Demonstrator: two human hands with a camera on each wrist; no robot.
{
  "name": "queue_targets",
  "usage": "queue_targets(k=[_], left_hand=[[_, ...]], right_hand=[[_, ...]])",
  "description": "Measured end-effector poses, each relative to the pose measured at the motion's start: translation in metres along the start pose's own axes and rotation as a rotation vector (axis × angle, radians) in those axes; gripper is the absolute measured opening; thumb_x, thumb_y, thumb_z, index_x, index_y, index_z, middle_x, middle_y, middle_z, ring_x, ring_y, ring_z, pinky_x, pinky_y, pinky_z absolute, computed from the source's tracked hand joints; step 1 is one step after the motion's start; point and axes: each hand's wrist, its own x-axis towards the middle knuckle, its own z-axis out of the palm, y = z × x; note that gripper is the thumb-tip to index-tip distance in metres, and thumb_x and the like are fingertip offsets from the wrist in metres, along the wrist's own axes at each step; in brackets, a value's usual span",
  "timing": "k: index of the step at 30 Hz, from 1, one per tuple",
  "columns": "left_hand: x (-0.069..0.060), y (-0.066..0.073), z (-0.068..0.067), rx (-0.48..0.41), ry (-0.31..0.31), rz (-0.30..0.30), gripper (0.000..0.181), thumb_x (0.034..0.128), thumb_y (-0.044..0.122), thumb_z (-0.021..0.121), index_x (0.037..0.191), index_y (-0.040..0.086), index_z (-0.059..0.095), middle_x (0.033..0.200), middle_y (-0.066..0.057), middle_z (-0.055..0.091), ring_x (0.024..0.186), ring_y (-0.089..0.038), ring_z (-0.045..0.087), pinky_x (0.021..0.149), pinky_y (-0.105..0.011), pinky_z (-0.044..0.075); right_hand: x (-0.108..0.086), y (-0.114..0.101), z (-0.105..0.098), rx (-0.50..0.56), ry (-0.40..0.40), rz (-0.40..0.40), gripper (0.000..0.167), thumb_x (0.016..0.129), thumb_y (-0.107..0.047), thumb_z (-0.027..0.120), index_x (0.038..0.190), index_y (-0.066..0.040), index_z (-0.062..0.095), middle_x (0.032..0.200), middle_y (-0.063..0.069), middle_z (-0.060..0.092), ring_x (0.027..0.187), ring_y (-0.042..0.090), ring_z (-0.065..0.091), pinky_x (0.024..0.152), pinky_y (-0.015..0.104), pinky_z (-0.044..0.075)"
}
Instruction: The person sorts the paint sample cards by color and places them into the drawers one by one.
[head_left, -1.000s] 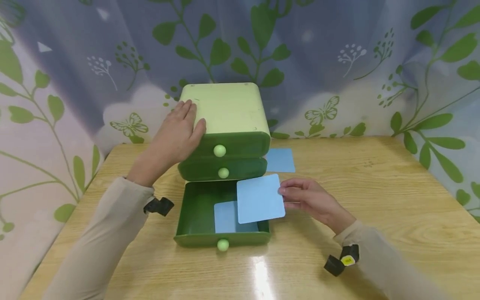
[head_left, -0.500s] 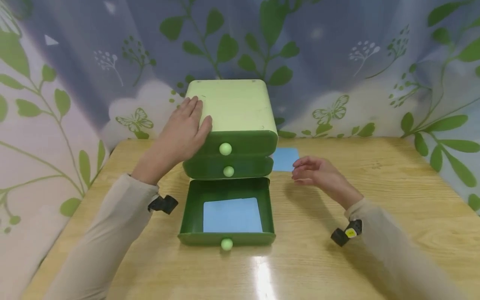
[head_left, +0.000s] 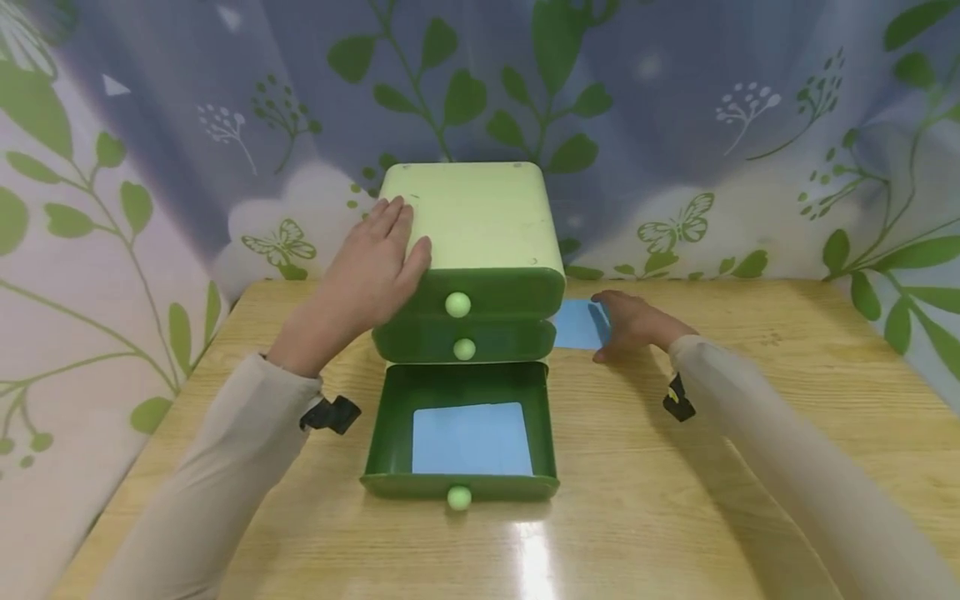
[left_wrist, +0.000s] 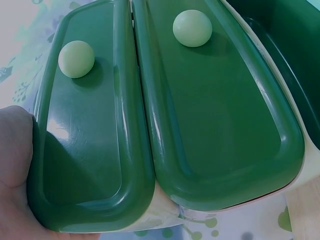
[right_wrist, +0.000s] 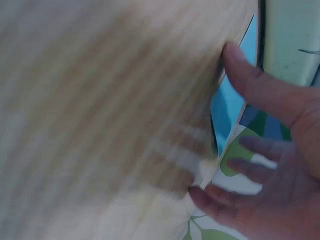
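Note:
My left hand point(head_left: 371, 267) rests on the left top edge of a small chest of drawers point(head_left: 480, 221), pale green on top with dark green fronts. In the left wrist view, part of that hand point(left_wrist: 12, 160) lies along the upper drawer point(left_wrist: 85, 145). Behind and right of the chest, a blue square card point(head_left: 581, 325) lies on the table, partly hidden by the chest. My right hand point(head_left: 636, 323) reaches to its right edge, thumb and fingers spread; whether they touch the card point(right_wrist: 227, 107) is unclear. The pulled-out bottom drawer point(head_left: 459, 486) contains blue cards point(head_left: 471, 439), overlapping.
The upper two drawers are closed, each with a round light green knob point(head_left: 457, 305). A wooden table point(head_left: 675, 467) carries the chest. Behind it hangs a curtain point(head_left: 660, 167) printed with leaves and butterflies.
My right hand lets go of a blue card, which now lies in the bottom drawer, then moves back and right to the card on the table. My left hand stays on the chest.

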Motion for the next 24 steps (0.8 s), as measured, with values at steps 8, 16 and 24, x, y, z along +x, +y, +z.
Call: queue_targets(k=[8, 16, 24], left_hand=[[-0.001, 0.002, -0.001, -0.006, -0.007, -0.009, 0.066, 0.1043, 0.037, 0.017, 0.150, -0.011, 0.015, 0.157, -0.027, 0.011, 0.146, -0.037, 0.004, 0.119, -0.047, 0.006], [0.000, 0.001, 0.001, 0.004, -0.020, -0.006, 0.066, 0.1045, 0.038, 0.016, 0.150, -0.010, 0.015, 0.157, -0.027, 0.010, 0.146, -0.038, 0.003, 0.119, -0.047, 0.006], [0.002, -0.001, 0.002, -0.002, 0.007, 0.008, 0.067, 0.1043, 0.039, 0.017, 0.149, -0.011, 0.016, 0.157, -0.027, 0.011, 0.146, -0.038, 0.004, 0.118, -0.048, 0.007]], right_hand=[[0.004, -0.014, 0.004, -0.037, -0.075, 0.055, 0.108, 0.070, -0.036, 0.087, 0.150, 0.002, 0.024, 0.151, 0.033, 0.018, 0.137, 0.051, 0.015, 0.107, 0.066, 0.025], [-0.025, -0.022, 0.010, 0.051, 0.029, 0.108, 0.072, 0.076, -0.029, 0.083, 0.125, 0.011, 0.050, 0.121, 0.031, 0.050, 0.114, 0.045, 0.045, 0.095, 0.056, 0.043], [-0.074, 0.000, -0.006, 0.429, 0.051, 0.132, 0.029, 0.095, -0.017, 0.060, 0.110, 0.007, 0.063, 0.092, 0.013, 0.063, 0.080, 0.020, 0.056, 0.069, 0.034, 0.054]])
